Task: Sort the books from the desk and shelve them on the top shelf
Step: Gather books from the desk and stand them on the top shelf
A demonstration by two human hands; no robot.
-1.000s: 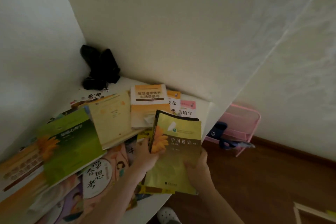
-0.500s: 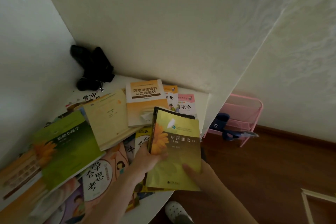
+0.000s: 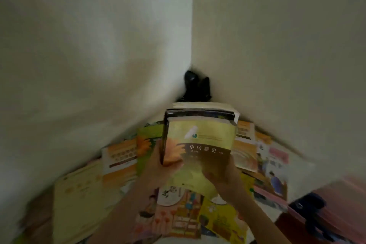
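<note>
Fig. Head view, blurred by motion. Stack of books (image 3: 200,136) held up over the desk (image 3: 297,172), in front of the wall corner. Top cover yellow-green w/ orange flower and dark title band; at least two more books behind it, seen only as page edges and a dark cover rim.

Left hand (image 3: 158,166): grips the stack's left edge, thumb on the front cover, fingers behind, hidden.

Right hand (image 3: 225,176): holds the lower right part, fingers curled over the cover.

Desk: other books (image 3: 118,156) lie flat, overlapping, spread left to right below the stack; titles mostly unreadable. Left ones smeared, lower ones cut off by the frame edge.

Dark object (image 3: 196,87) in the corner behind the stack, base hidden; kind unclear.

Lower right: pink rack (image 3: 346,212) w/ a dark item (image 3: 309,204) in it, both blurred and partly cut off.
</note>
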